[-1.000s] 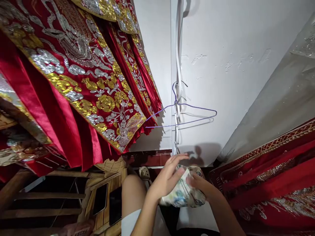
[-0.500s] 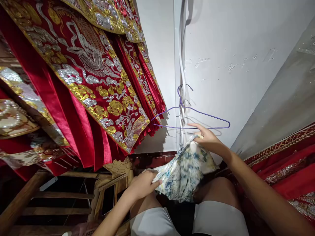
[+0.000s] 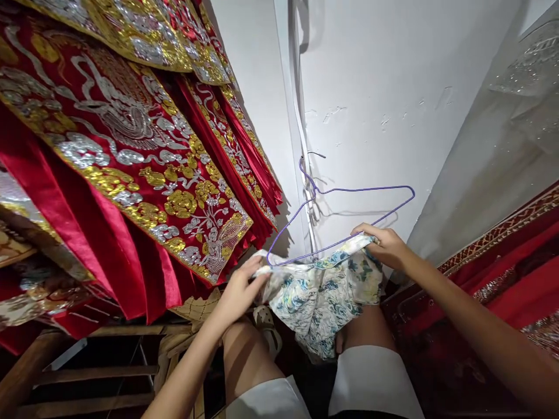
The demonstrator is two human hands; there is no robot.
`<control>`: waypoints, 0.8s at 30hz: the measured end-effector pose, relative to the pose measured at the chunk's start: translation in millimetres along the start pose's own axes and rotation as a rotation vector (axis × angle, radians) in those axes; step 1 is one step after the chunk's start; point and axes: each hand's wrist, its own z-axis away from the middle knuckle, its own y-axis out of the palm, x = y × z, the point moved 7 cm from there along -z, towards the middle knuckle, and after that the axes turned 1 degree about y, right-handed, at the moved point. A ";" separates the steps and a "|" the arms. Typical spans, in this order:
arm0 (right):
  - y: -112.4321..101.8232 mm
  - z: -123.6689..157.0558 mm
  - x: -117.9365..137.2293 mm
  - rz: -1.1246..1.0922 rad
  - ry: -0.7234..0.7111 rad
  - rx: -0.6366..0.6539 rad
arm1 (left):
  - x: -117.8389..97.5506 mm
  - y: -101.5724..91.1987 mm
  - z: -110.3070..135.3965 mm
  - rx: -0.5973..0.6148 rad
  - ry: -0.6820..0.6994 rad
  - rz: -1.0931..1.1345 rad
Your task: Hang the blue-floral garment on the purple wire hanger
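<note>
A white garment with a blue and yellow floral print (image 3: 325, 299) is stretched between my hands, its gathered folds hanging down over my lap. My left hand (image 3: 248, 282) is closed on the left end of its upper edge. At the right end, my right hand (image 3: 382, 241) pinches the same edge, close to the hanger's lower bar. A purple wire hanger (image 3: 349, 190) hangs tilted, its hook at a white strip on the wall. Its left corner reaches the garment's upper edge near my left fingers; whether it is inside the opening I cannot tell.
Red costumes with gold and silver sequins (image 3: 181, 203) hang on the left. Below them is a slatted wooden chair (image 3: 96, 372). White cables (image 3: 301, 110) run down the wall. More red beaded fabric (image 3: 502, 273) lies behind clear plastic at right. A pale shoe (image 3: 271, 337) is on the floor.
Both hands have risen, spreading the garment's upper edge wide against the hanger. The hanger has tilted, its left corner lower and right side higher. The view has shifted to the right.
</note>
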 end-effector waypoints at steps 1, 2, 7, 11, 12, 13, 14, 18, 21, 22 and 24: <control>-2.0 1.5 2.4 -0.013 -0.015 0.022 | -5.4 -5.4 -11.0 -0.072 0.008 0.061; -2.4 3.1 6.5 -0.034 -0.037 0.048 | -10.6 -10.5 -22.4 -0.135 0.004 0.122; 3.6 10.7 38.9 -0.294 -0.134 0.104 | -32.4 -18.7 -80.4 -0.104 -0.071 0.429; 10.6 13.0 47.0 -0.391 -0.076 0.115 | -19.0 0.6 -99.6 0.089 -0.272 0.714; 10.8 13.3 45.5 -0.365 -0.063 0.104 | -13.2 5.6 -99.7 0.096 -0.301 0.762; 9.2 13.0 41.6 -0.323 -0.039 0.075 | -7.3 8.6 -99.1 0.069 -0.310 0.800; 5.4 12.0 35.2 -0.271 -0.003 0.028 | -1.7 10.0 -98.0 0.020 -0.310 0.826; -36.1 1.6 -1.1 -0.102 0.138 -0.313 | 9.9 13.0 -91.5 -0.083 -0.354 0.878; -62.8 -18.3 -22.8 -0.038 0.139 -0.366 | 8.0 10.2 -89.4 -0.073 -0.407 0.914; -65.4 -26.5 -27.9 -0.024 0.137 -0.313 | 7.3 8.6 -89.2 -0.067 -0.415 0.924; -63.1 -39.7 -33.0 -0.008 0.130 -0.182 | 7.4 6.3 -88.8 -0.058 -0.412 0.946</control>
